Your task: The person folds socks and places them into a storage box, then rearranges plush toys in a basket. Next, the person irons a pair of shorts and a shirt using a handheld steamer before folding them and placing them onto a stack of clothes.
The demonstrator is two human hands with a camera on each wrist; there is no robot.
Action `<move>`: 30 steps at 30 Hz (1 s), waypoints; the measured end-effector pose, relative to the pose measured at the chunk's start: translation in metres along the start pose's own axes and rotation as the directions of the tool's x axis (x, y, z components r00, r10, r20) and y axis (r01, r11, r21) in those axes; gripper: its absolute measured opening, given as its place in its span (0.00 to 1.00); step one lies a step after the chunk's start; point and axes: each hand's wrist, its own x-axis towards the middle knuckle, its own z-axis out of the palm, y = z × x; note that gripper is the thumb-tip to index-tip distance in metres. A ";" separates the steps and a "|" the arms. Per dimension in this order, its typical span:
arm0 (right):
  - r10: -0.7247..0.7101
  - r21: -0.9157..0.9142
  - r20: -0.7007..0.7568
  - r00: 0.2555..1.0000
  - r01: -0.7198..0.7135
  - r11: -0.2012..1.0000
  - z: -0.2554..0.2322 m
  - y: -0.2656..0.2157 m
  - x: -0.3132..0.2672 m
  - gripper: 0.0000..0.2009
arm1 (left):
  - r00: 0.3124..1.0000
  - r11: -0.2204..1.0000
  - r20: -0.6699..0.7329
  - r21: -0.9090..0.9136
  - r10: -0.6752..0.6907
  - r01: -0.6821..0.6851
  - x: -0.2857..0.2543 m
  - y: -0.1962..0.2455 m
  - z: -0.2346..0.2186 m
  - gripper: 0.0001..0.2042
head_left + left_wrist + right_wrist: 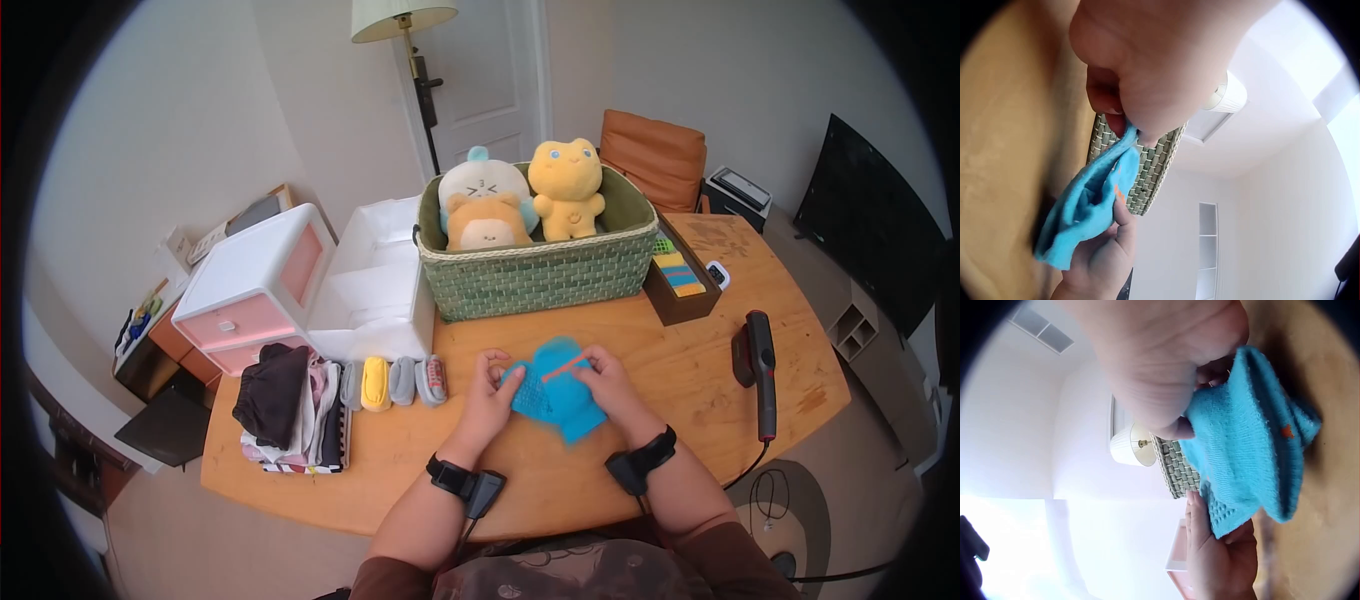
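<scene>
Blue socks (580, 408) with an orange stripe are held above the wooden table between both hands. The left hand (491, 396) pinches their left part, which has a dotted texture, between thumb and fingers. On the other side the right hand (612, 385) grips the fabric near the orange stripe. Seen from the left wrist, the blue fabric (1079, 212) hangs in folds below the left hand (1147, 62). The right wrist view shows ribbed blue cloth (1229, 437) under the right hand (1160, 362), with the left hand (1219, 559) at its far end.
Rolled socks (375, 384) lie in a row beside a stack of folded clothes (300, 420). Behind are a white drawer unit (250, 270), a white open bin (375, 300) and a green basket (540, 280) of plush toys. A brown box (688, 307) and a black corded appliance (764, 375) are right.
</scene>
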 end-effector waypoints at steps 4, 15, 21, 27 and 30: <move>0.076 0.248 -0.164 0.983 -0.033 0.968 -0.014 -0.007 0.005 0.07 | 0.991 0.991 -0.051 -0.044 0.120 -0.123 0.004 0.001 -0.007 0.07; 0.231 0.607 -0.106 0.967 -0.121 0.785 -0.026 -0.008 0.009 0.15 | 0.891 0.807 0.052 0.403 0.452 -0.433 -0.008 0.025 -0.005 0.11; 0.220 0.617 -0.093 0.971 -0.118 0.778 -0.026 -0.006 0.010 0.13 | 0.961 0.965 -0.088 0.029 0.263 -0.261 -0.012 0.020 -0.004 0.06; 0.224 0.573 0.015 0.975 -0.192 0.797 -0.014 -0.015 0.007 0.17 | 0.993 0.964 0.062 -0.250 0.105 -0.086 -0.012 0.029 -0.001 0.06; 0.211 0.556 0.124 0.970 -0.244 0.795 -0.003 -0.023 0.001 0.17 | 0.991 0.932 0.127 -0.362 0.041 0.008 -0.011 0.024 0.000 0.05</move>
